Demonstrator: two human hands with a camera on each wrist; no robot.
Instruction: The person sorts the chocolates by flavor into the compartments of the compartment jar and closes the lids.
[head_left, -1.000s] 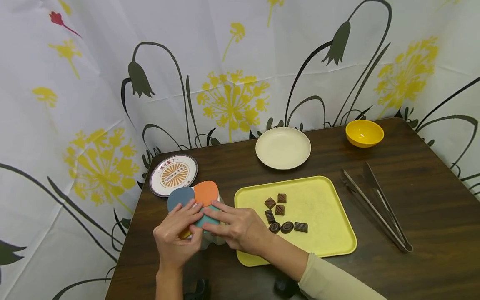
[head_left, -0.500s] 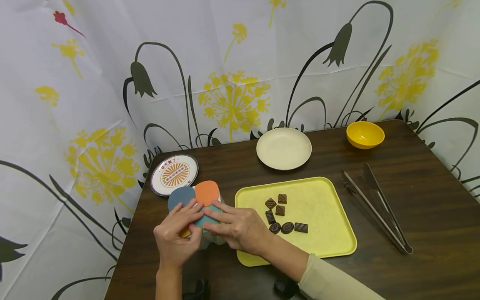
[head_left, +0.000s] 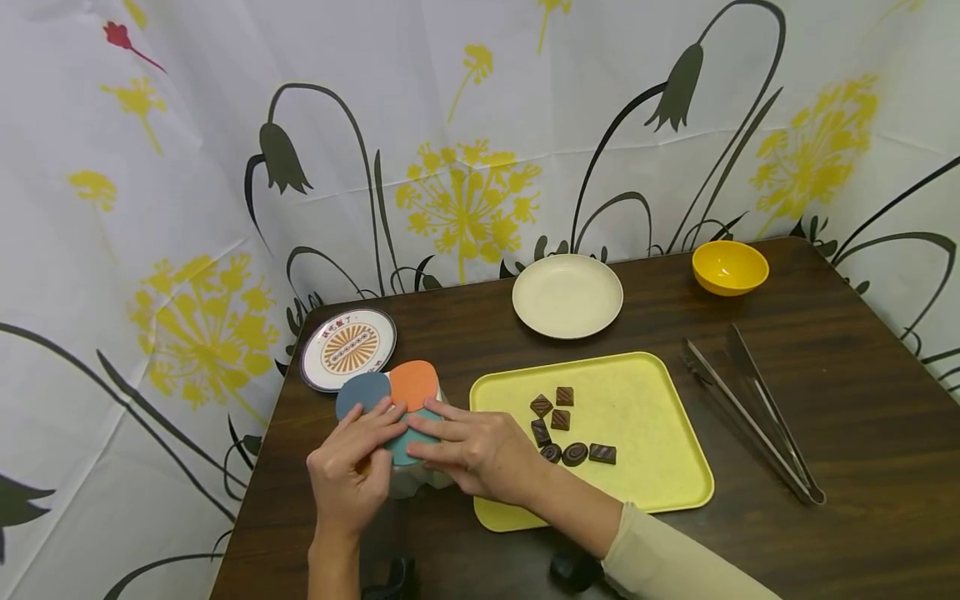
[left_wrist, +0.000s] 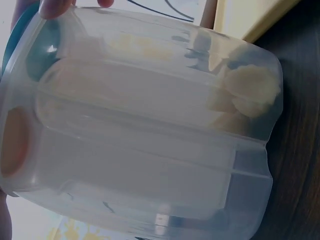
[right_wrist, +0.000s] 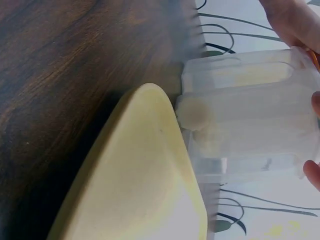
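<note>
A translucent lobed plastic storage container (left_wrist: 150, 125) stands left of the yellow tray, with several pale rounded pieces (left_wrist: 252, 85) at its bottom. Its lid carries blue (head_left: 363, 392), orange (head_left: 414, 385) and teal (head_left: 405, 450) rounded panels. From the near left, my left hand (head_left: 348, 467) presses outstretched fingers across the lid, its thumb drawn in. My right hand (head_left: 483, 454) reaches over from the right and lays straight fingers on the teal panel. In the right wrist view fingertips (right_wrist: 312, 172) show at the lid's rim. Both hands cover the lid's near left part.
Chocolate pieces (head_left: 560, 420) lie on the yellow tray (head_left: 645, 483), right of the container. Metal tongs (head_left: 757, 417) lie farther right. Along the back stand a patterned plate (head_left: 348, 350), a cream plate (head_left: 567, 296) and a yellow bowl (head_left: 729, 268), before a flowered cloth (head_left: 465, 100).
My left thumb has pulled in from the lid toward the palm, uncovering more of the teal panel and hiding the yellow one seen earlier. The container stays in place.
</note>
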